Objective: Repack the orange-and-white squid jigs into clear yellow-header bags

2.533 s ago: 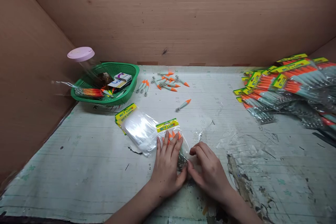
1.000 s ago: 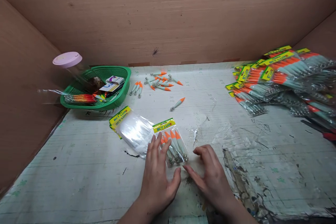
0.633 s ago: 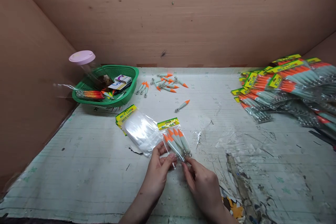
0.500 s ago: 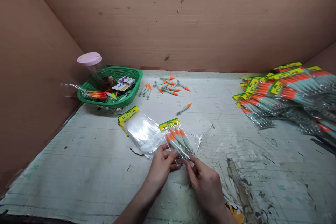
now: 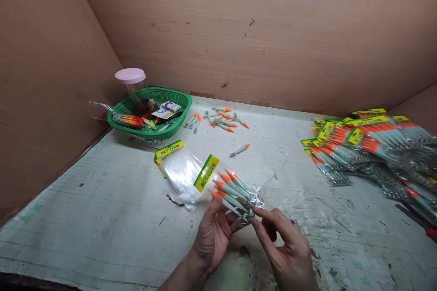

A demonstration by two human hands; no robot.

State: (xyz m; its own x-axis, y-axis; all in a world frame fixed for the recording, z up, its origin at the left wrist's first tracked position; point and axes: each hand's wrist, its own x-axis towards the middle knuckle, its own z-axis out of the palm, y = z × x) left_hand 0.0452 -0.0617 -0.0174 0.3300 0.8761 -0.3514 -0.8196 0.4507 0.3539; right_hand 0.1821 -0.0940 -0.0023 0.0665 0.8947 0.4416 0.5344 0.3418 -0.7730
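Clear plastic packet with a yellow header card (image 5: 228, 186), filled with orange-tipped pale lures, is held above the worn counter (image 5: 102, 200). Both hands pinch its hook end, the left hand (image 5: 213, 236) at 7 o'clock and the right hand (image 5: 290, 250) at 5. A stack of empty clear bags (image 5: 179, 170) lies just beside it at 10, loose orange-tipped lures (image 5: 223, 118) at 12, a green plastic mesh basket (image 5: 170, 129) at 11, and a heap of filled packets (image 5: 372, 145) at 3.

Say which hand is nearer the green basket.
Left. The left hand, holding the pack, is right of the basket, nearer the camera; the right hand, pinching the pack, is farther right.
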